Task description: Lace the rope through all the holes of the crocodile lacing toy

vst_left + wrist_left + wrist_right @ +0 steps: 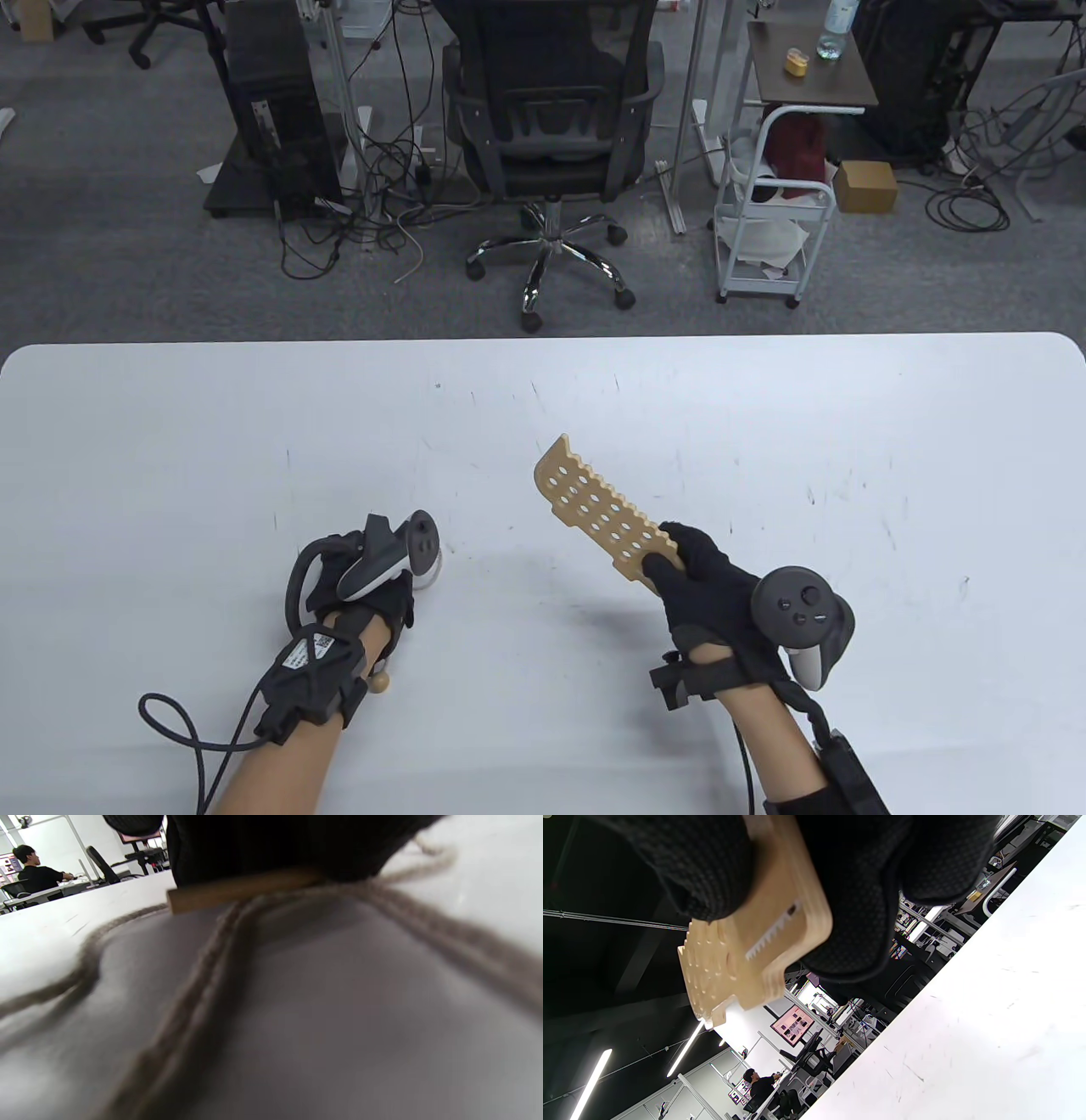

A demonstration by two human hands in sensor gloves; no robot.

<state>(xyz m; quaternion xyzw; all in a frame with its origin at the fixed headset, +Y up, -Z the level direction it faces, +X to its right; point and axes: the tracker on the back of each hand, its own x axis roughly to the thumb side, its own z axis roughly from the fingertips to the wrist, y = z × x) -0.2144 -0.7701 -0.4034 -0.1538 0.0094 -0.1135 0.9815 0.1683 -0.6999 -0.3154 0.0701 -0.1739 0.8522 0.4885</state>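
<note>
- The white table [764, 407] is the biggest thing; both hands work above its near edge.
- The crocodile toy [594, 505], a flat wooden board full of holes, is lifted off the table, probably so the rope can pass through.
- The right hand [708, 586] grips the toy by one end.
- The left hand [365, 586] rests on the table, left of the toy, over the rope [203, 984] and its wooden stick [237, 891]. I cannot tell if it grips them.
</note>
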